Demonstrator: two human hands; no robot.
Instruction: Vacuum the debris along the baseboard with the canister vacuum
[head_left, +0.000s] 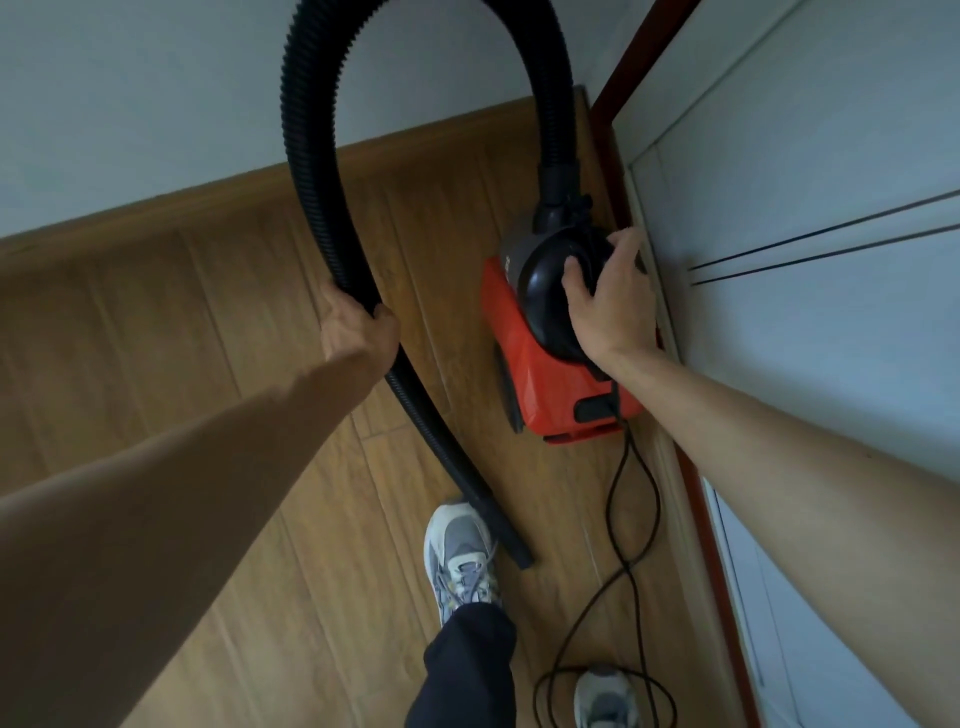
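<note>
A red and black canister vacuum (540, 374) stands on the wooden floor close to the right wall. My right hand (610, 299) grips its black top handle. A black ribbed hose (311, 171) arches up from the canister's front and comes down on the left. My left hand (358, 332) grips this hose partway down. The hose's open end (522, 561) rests on the floor beside my left shoe. The wooden baseboard (260, 179) runs along the far white wall. No debris is visible along it.
A thin black power cord (631, 519) trails from the canister's rear and loops on the floor around my right shoe (605, 699). My left shoe (460, 556) stands mid-floor. A white panelled door with a dark red frame (711, 545) lines the right side.
</note>
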